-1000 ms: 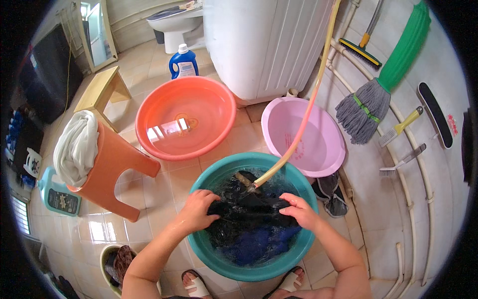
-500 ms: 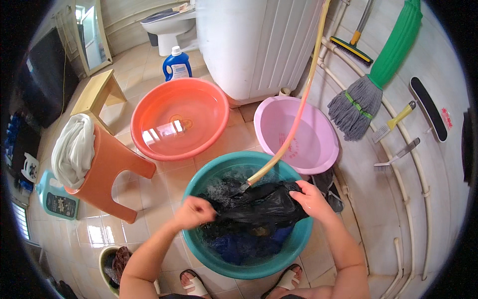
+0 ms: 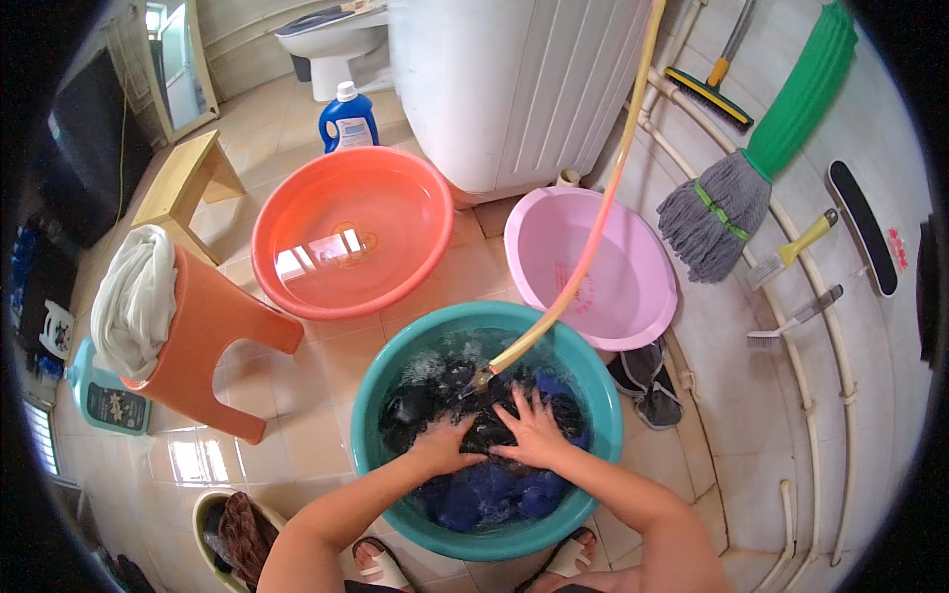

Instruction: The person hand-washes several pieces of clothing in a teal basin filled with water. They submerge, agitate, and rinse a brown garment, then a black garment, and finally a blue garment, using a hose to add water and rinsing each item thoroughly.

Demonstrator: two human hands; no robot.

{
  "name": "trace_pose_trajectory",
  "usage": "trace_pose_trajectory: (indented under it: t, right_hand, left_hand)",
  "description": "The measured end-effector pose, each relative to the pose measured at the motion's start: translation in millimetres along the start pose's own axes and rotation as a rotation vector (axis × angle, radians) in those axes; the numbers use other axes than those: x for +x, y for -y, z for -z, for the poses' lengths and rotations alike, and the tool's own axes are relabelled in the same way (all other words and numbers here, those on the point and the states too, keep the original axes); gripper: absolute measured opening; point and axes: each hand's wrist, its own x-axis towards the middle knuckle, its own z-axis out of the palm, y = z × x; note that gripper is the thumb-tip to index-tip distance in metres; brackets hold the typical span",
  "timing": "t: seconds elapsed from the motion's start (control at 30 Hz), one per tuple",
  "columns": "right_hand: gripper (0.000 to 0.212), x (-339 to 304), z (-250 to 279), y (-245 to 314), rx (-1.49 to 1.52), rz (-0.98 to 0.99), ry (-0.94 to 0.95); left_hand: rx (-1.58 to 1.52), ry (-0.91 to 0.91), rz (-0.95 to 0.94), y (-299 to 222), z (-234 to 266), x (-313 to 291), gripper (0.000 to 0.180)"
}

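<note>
A teal basin of water stands on the tiled floor in front of me. Black cloth and dark blue cloth lie soaking in it. My left hand presses down on the wet cloth, its fingertips partly under the water. Beside it, my right hand lies with fingers spread on the black cloth. Neither hand grips anything that I can see. A yellowish hose comes down from above, its end running water into the basin just beyond my hands.
An orange basin of water and a pink basin stand beyond. An orange stool bearing white cloth is at left, near a small bucket. Dark shoes sit at right. A mop and brushes hang on the wall.
Both hands have come together and down into the basin. The right hand has let go of the black cloth, which was stretched up between the hands and now lies in the water.
</note>
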Motion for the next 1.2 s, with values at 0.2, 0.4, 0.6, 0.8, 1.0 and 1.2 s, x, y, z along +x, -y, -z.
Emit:
trace_pose_trajectory:
  t: [0.2, 0.4, 0.6, 0.8, 1.0, 1.2]
  right_hand:
    - [0.075, 47.1, -56.3, -6.3, -0.082, -0.052, 0.311]
    - [0.034, 43.9, -47.1, -16.2, -0.057, 0.173, -0.195]
    - [0.031, 31.9, 46.7, -11.5, 0.585, -0.278, -0.153]
    - [0.023, -2.3, 55.9, -1.5, 0.231, 0.052, -0.359]
    - [0.055, -0.9, -25.7, 2.9, 0.11, -0.001, 0.07]
    - [0.05, 4.1, 4.1, -12.8, 0.445, -0.101, 0.275]
  left_hand:
    - [-0.124, 0.006, -0.08, 64.0, -85.7, 56.0, 0.065]
    - [-0.077, 0.308, 0.118, 18.3, -0.6, 26.5, 0.04]
    - [-0.534, -0.399, 0.119, 13.8, 48.4, 2.4, 0.033]
    - [-0.128, -0.747, -0.254, 6.0, 41.4, -21.9, 0.019]
    - [0.048, -0.2, -0.159, 3.5, -0.4, -27.3, 0.06]
    - [0.401, -0.087, -0.123, 20.3, -32.9, -26.6, 0.066]
